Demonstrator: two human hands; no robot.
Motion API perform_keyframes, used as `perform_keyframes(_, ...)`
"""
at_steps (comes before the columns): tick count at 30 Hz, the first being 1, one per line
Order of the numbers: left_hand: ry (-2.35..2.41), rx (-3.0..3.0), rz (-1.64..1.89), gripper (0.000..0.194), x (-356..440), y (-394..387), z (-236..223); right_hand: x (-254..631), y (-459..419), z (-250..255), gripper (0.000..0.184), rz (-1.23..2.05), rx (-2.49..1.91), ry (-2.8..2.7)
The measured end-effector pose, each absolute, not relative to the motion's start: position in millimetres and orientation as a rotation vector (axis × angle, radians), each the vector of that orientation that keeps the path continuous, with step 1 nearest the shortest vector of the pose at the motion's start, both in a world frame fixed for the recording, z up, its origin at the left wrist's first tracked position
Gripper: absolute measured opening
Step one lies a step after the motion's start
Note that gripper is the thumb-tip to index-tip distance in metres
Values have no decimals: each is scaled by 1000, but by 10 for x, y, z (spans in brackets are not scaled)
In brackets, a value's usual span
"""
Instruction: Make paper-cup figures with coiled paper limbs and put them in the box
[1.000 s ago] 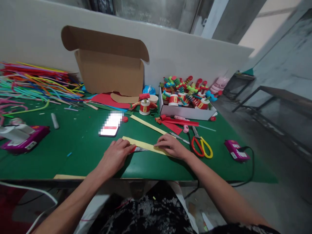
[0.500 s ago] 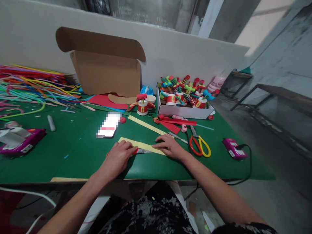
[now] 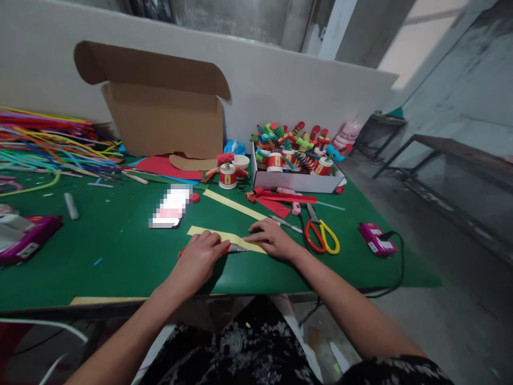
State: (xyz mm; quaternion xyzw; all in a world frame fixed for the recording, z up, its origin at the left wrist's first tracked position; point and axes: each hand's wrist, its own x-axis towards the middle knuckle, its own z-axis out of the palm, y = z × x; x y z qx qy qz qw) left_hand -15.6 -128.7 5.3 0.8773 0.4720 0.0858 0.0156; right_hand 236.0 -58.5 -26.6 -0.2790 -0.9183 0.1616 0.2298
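Observation:
A pale yellow paper strip (image 3: 230,237) lies near the table's front edge, slightly bowed between my hands. My left hand (image 3: 200,256) is closed around a red-handled knife (image 3: 237,248), which looks like a utility knife. Its grey blade points right along the strip's near edge, and most of the handle is hidden in my palm. My right hand (image 3: 274,239) rests on the strip's right end, fingers stretched out and pressing down. A second yellow strip (image 3: 234,205) lies behind, its right end running to my right hand.
Scissors (image 3: 323,235) and a silver pen-like tool (image 3: 286,224) lie right of my right hand. Behind stand a white box (image 3: 296,182) of cup figures and one loose figure (image 3: 227,175). A phone (image 3: 170,206), pipe cleaners (image 3: 60,144) and purple power strips (image 3: 378,239) are around.
My left hand has slid a little to the right along the strip with the knife, and the strip now bows up slightly. My right hand stays on its end. The view has shifted slightly.

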Motion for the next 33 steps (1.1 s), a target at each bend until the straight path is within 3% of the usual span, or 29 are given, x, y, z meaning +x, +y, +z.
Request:
perform_keyframes(24, 1447, 2711, 232, 36, -2, -1367, 11, 2604, -546, -58, 31, 485, -780, -2580)
perform_keyframes(33, 1466, 2723, 224, 37, 86, -1351, 12, 2708, -708, -197, 29, 438, -839, -2622)
